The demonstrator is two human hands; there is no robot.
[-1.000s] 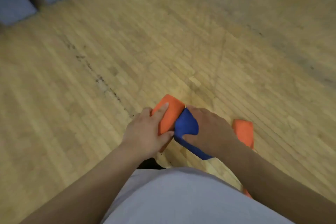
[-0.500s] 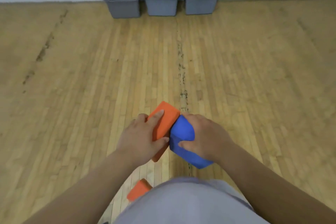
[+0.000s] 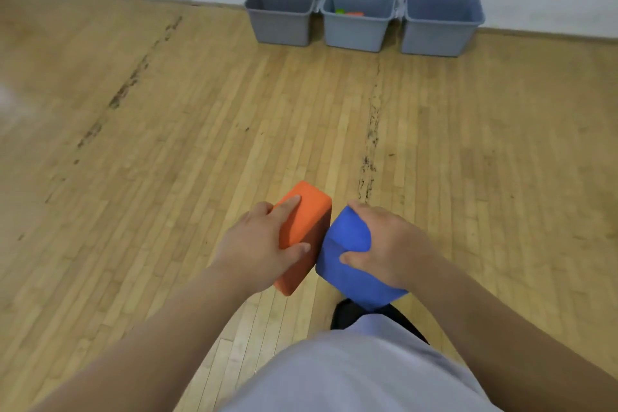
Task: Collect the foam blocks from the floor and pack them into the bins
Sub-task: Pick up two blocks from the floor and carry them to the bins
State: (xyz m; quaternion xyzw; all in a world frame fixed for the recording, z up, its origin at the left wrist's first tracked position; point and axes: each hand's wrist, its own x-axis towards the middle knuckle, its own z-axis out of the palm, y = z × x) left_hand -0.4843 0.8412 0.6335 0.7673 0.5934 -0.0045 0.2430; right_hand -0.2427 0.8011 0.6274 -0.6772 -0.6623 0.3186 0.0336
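In the head view, the three grey bins by the wall had come nearer than half a second before, while the left hand gripped the orange foam block and the right hand the blue foam block, so the carrying seemed nearly finished

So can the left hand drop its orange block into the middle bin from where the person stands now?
Probably not yet. The left hand grips the orange block well short of the middle bin, with open floor between. Nothing blocks the way; the person must walk closer.
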